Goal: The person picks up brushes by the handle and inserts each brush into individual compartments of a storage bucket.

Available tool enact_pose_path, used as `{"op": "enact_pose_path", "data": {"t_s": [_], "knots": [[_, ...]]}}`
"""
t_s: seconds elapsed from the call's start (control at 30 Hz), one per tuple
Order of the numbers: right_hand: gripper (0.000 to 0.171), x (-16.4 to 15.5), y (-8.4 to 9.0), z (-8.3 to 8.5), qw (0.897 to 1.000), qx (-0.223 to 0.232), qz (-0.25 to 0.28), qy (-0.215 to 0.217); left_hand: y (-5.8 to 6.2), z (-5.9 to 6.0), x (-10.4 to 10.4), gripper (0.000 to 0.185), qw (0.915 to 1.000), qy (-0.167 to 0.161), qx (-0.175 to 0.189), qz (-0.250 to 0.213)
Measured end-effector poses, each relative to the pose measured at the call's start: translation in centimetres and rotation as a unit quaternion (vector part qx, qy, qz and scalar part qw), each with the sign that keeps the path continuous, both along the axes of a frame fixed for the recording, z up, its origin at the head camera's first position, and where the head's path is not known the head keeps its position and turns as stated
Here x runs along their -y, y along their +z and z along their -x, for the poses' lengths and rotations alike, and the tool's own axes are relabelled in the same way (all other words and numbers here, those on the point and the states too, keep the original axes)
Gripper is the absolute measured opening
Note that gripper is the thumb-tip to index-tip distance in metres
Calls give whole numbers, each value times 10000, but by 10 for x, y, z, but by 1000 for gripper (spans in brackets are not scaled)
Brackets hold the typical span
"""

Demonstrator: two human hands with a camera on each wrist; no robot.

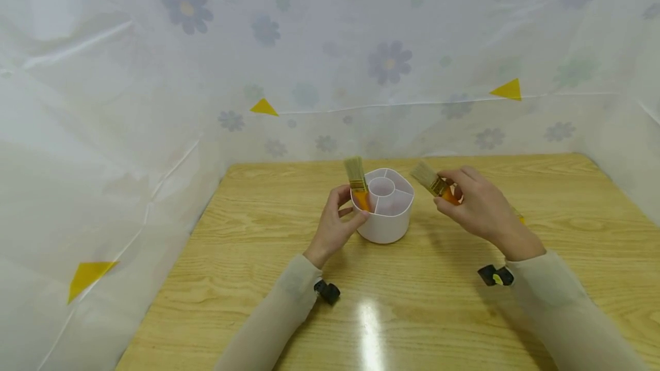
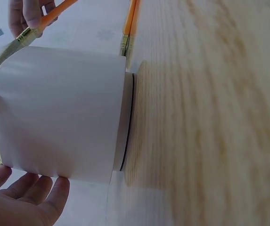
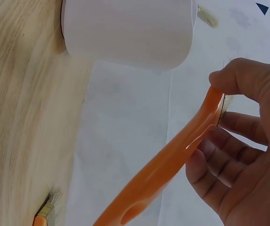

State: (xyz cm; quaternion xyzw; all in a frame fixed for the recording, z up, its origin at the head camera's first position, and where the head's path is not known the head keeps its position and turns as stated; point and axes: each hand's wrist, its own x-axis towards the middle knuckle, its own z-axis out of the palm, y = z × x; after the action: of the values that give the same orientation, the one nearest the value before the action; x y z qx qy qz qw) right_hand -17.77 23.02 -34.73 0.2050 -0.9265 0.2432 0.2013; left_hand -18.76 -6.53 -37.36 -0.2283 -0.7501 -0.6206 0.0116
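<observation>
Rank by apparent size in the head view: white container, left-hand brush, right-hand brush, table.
1. table
2. white container
3. left-hand brush and right-hand brush: look alike, both partly hidden by hands, so unranked.

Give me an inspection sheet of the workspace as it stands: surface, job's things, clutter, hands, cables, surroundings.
Surface: wooden table, glare spot near the front.
Job's things: white divided holder upright at table centre; one orange-handled brush standing in its left compartment, bristles up; second brush held in the air to the holder's right.
Clutter: a third brush lies flat on the table behind the right hand.
Hands: left hand grips the first brush at the holder's rim; right hand pinches the second brush.
Cables: nothing seen.
Surroundings: white flowered sheeting on three sides, with yellow triangle markers.
</observation>
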Motion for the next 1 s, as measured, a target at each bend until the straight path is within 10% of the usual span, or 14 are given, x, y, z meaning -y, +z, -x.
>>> {"op": "enact_pose_path", "data": {"t_s": [0.33, 1.0], "knots": [[46, 10, 8, -2, 9992, -275, 154, 259, -31, 17, 0, 61, 9999, 128, -30, -6], [47, 23, 5, -2, 9975, -425, 246, 516, -34, 18, -1, 63, 9997, 217, -123, 77]]}}
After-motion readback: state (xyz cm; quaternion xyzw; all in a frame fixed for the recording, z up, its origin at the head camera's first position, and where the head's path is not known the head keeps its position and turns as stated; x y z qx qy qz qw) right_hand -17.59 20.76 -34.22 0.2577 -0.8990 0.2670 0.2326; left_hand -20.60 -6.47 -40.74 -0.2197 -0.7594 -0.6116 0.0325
